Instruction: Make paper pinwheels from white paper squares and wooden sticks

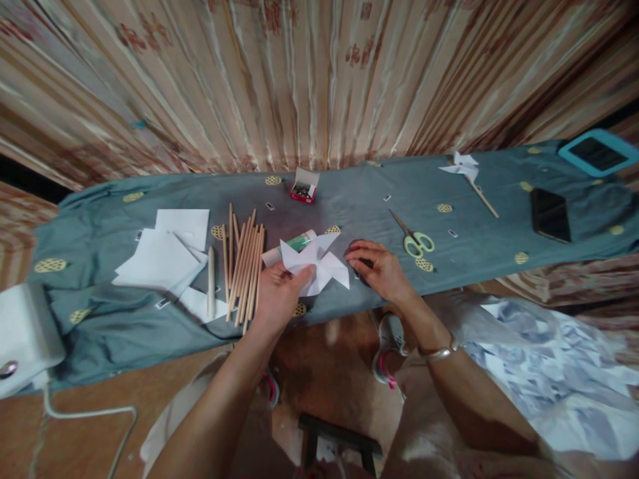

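My left hand (280, 293) grips a white paper pinwheel (327, 266), its thumb pressed near the folded middle. Just right of the pinwheel is my right hand (377, 266), fingers bent and drawn together; whatever is in them, if anything, is too small to make out. Partly hidden behind the pinwheel lies a pink and green tube (299, 241). Several wooden sticks (244, 266) lie in a bundle left of my left hand. Farther back stands a small red box (303, 187), open, with little metal pieces inside.
Left are white paper sheets (160, 259), a pale thick stick (211, 283) and a white corded device (30, 339). Right lie scissors (413, 238), a pinwheel on a stick (469, 171), a phone (550, 214) and a blue-framed tablet (599, 153). Paper pieces (554, 372) heap below the table.
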`<state>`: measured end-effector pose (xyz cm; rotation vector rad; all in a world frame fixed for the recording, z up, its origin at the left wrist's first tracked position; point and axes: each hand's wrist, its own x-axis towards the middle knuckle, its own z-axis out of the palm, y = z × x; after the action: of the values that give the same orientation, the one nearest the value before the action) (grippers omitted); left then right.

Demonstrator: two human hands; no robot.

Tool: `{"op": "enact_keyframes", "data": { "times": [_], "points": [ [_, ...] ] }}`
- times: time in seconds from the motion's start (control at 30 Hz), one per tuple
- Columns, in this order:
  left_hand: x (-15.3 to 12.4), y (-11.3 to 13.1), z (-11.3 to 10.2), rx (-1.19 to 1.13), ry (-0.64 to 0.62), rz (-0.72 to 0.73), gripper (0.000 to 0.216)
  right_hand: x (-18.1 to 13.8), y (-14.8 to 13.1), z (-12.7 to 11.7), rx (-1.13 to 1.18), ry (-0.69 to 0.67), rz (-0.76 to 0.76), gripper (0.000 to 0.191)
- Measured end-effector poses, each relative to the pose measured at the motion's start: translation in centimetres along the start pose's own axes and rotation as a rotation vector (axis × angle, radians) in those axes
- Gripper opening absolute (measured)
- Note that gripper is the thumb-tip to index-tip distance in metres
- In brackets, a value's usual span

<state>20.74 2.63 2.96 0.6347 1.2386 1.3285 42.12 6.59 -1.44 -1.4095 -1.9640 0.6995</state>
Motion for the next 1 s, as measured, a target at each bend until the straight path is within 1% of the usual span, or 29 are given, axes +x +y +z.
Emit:
{"op": "enact_keyframes", "data": {
  "times": [0.13, 0.37, 0.53, 0.63, 0.73, 0.83, 0.9, 0.93, 1.0],
  "points": [
    [-0.1, 0.0, 0.2, -0.039, -0.012, -0.015, 0.026, -0.1, -0.2, -0.2, -0.006, -0.004, -0.006, 0.011],
    [-0.5, 0.1, 0.6, -0.070, -0.034, -0.046, 0.024, -0.8, -0.9, -0.5, -0.074, -0.022, -0.052, 0.012],
    [-0.6, -0.2, 0.8, -0.082, -0.070, -0.016, 0.024, -1.4, -1.4, -0.6, -0.131, -0.043, -0.084, 0.012],
    [-0.6, -0.6, 1.0, -0.075, -0.078, 0.006, 0.024, -1.7, -1.2, -0.4, -0.133, -0.026, -0.076, 0.012],
    [-0.5, -0.9, 1.3, -0.054, -0.082, 0.021, 0.023, -1.7, -0.7, -1.0, -0.080, 0.030, -0.042, 0.008],
    [-0.5, -1.2, 1.7, -0.037, -0.096, 0.045, 0.023, -2.0, -0.9, -2.8, 0.065, 0.171, 0.036, 0.004],
    [-0.6, -1.4, 2.1, -0.029, -0.101, 0.065, 0.023, -2.4, -2.1, -4.4, 0.201, 0.271, 0.061, 0.004],
    [-0.6, -1.4, 2.3, -0.022, -0.103, 0.070, 0.023, -2.7, -3.0, -5.0, 0.255, 0.314, 0.041, 0.003],
    [-0.8, -1.5, 2.7, -0.001, -0.099, 0.075, 0.022, -3.5, -5.1, -5.8, 0.266, 0.314, -0.015, 0.002]
  ]
}}
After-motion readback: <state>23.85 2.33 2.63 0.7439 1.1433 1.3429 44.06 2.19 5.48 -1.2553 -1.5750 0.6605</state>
